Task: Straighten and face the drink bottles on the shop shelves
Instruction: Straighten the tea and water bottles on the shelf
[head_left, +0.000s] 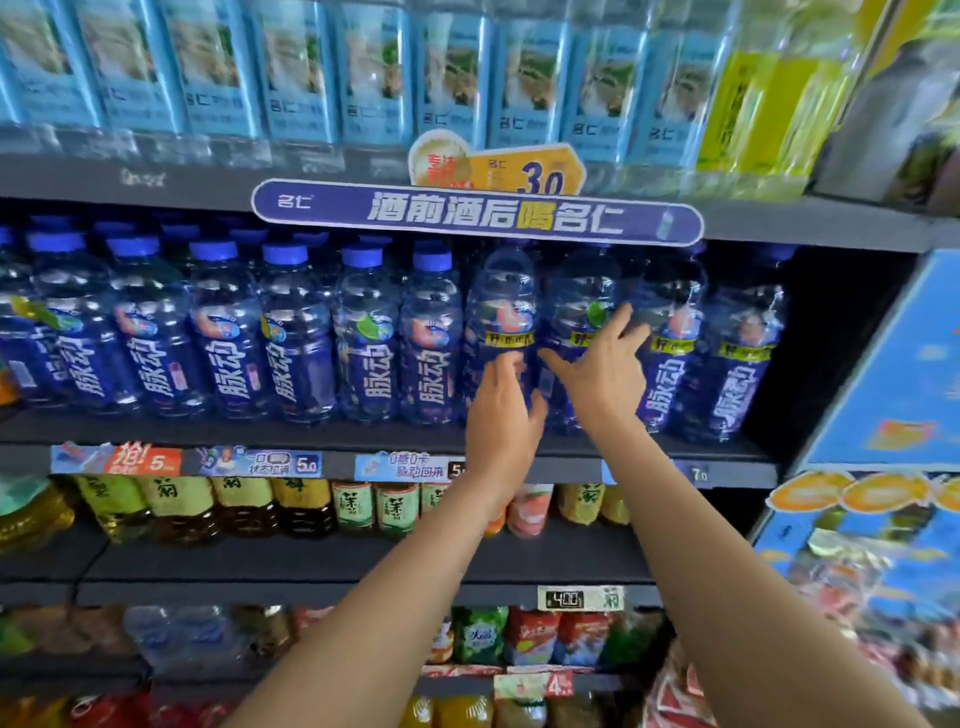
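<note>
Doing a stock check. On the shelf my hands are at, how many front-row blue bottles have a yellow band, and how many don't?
Bottles with yellow band: 4
Bottles without yellow band: 6, plus one cut off at left edge
Total: 10, or 11 counting the cut-off one

Blue bottles w/ blue caps, white lettering, at ctr row. Pale blue labelled bottles at 12 o'clock. Yellow-green bottles at 1 o'clock. Amber tea bottles w/ yellow labels, 8 o'clock. Purple banner, white/yellow text.
</note>
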